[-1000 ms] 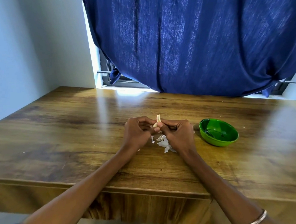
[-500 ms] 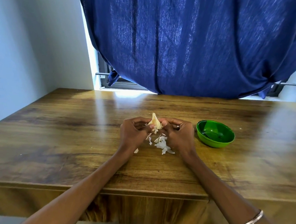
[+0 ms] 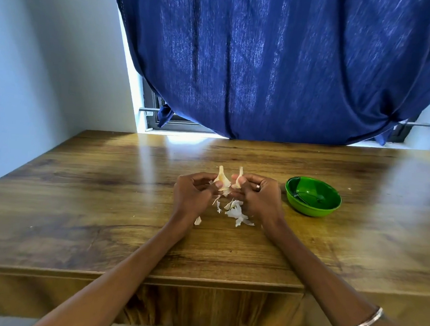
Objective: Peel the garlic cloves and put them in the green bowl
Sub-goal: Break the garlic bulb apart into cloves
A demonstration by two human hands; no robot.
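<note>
Head view shows us working over the wooden table [image 3: 105, 206], with the green bowl [image 3: 313, 200] as our landmark. Our left hand [image 3: 194, 194], well left of the bowl, pinches a garlic clove [image 3: 222, 179] between thumb and fingers. Our right hand [image 3: 257, 198], just left of the bowl, pinches a strip of garlic skin [image 3: 239, 180] beside the clove, a narrow gap between them. Loose white peelings [image 3: 236, 212] lie on the table below both hands, left of the bowl. A blue curtain [image 3: 277, 66] hangs beyond the bowl.
</note>
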